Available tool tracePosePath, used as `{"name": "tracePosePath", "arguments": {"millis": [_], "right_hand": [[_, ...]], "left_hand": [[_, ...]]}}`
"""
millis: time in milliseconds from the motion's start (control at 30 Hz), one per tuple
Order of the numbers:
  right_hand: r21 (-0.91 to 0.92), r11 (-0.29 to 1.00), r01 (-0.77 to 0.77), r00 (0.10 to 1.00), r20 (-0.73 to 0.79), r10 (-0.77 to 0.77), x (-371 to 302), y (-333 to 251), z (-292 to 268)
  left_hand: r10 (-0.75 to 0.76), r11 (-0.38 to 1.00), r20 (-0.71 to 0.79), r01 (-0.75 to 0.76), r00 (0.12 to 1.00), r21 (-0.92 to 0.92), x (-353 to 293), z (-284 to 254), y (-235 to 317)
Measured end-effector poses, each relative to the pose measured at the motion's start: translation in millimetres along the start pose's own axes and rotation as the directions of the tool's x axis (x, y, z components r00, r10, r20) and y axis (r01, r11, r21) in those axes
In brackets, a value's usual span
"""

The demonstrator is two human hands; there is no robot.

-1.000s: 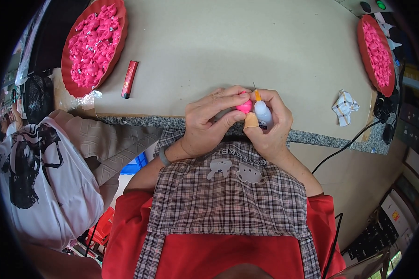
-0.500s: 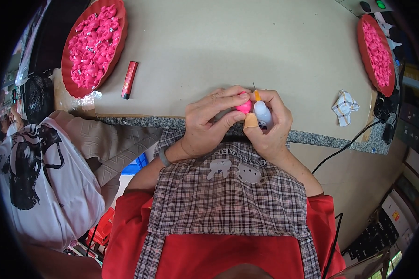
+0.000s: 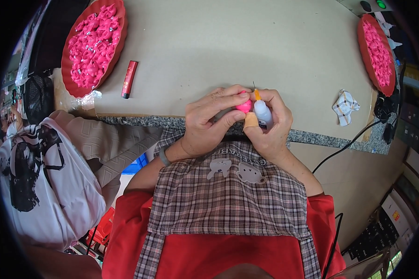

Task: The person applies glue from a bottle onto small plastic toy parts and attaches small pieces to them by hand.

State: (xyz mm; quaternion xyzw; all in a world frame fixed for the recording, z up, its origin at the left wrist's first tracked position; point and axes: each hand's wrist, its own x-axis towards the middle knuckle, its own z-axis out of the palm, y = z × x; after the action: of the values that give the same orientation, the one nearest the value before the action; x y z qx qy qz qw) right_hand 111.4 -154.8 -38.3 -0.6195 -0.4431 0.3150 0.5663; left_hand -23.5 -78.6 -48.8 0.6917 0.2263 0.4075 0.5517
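Note:
My left hand (image 3: 210, 118) pinches a small round pink piece (image 3: 245, 106) between thumb and fingers, above the table's near edge. Its exact kind is hidden by the fingers. Beside it, my right hand (image 3: 273, 123) grips a small translucent squeeze bottle (image 3: 262, 114) with an orange collar and a thin needle tip pointing up and away. A tan wrap covers the right thumb, close to the pink piece. The two hands nearly meet. Part of the bottle is hidden by the right fingers and palm.
Pink pieces with small metal bits fill a red scalloped tray (image 3: 120, 43) at the far left. A second red tray (image 3: 364, 51) of pink pieces stands far right. A red stick-shaped box (image 3: 129, 80), a checked cloth (image 3: 345, 108) and a black cable (image 3: 348, 142) lie around. Someone sits at left.

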Motion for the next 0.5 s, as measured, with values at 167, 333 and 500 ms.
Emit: {"name": "tracePosePath", "arguments": {"millis": [167, 333, 500], "right_hand": [[-0.004, 1.0, 0.003, 1.0, 0.003, -0.003, 0.9, -1.6, -0.4], [0.006, 1.0, -0.003, 1.0, 0.008, 0.003, 1.3, -1.6, -0.5], [0.012, 1.0, 0.009, 1.0, -0.008, -0.009, 0.6, 2.1, 0.6]], "left_hand": [[0.011, 1.0, 0.002, -0.011, 1.0, 0.013, 1.4, -0.5, 0.7], [0.016, 1.0, 0.003, -0.016, 1.0, 0.023, 1.2, -0.8, 0.1], [-0.005, 1.0, 0.003, 0.005, 1.0, 0.012, 1.7, -0.2, 1.5]]}}
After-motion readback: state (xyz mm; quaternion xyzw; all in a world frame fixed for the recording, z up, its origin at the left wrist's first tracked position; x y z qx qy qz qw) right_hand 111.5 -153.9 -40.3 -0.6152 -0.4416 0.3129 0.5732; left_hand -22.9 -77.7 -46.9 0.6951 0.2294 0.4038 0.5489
